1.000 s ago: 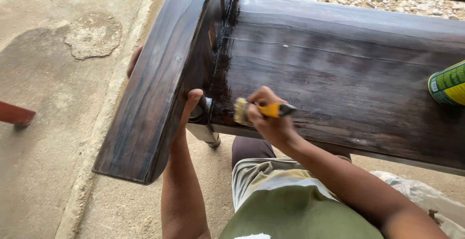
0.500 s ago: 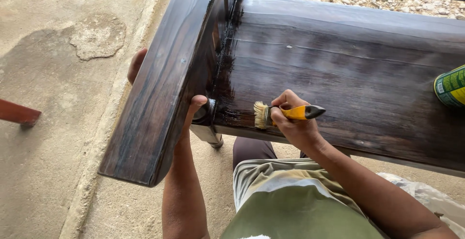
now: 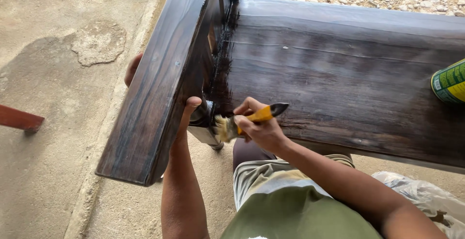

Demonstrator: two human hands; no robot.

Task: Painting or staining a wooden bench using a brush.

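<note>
Brushwork is at the front left corner of the dark wooden bench, where the seat board meets the armrest. Your right hand is closed around the yellow-handled paintbrush, fingers wrapped on the handle, bristles pressed against the seat's front edge just beside the armrest post. Your left hand is curled around the armrest from below, thumb on the inner face, fingertips showing on the outer side. Stain looks darker and wetter in that corner joint, paler and streaky across mid-seat. Judgement: run strokes along the grain, work the bristle tips into the joint, then feather out into the pale zone. Watch for drips on the underside edge. Green can sits on the seat at the right, well apart.
</note>
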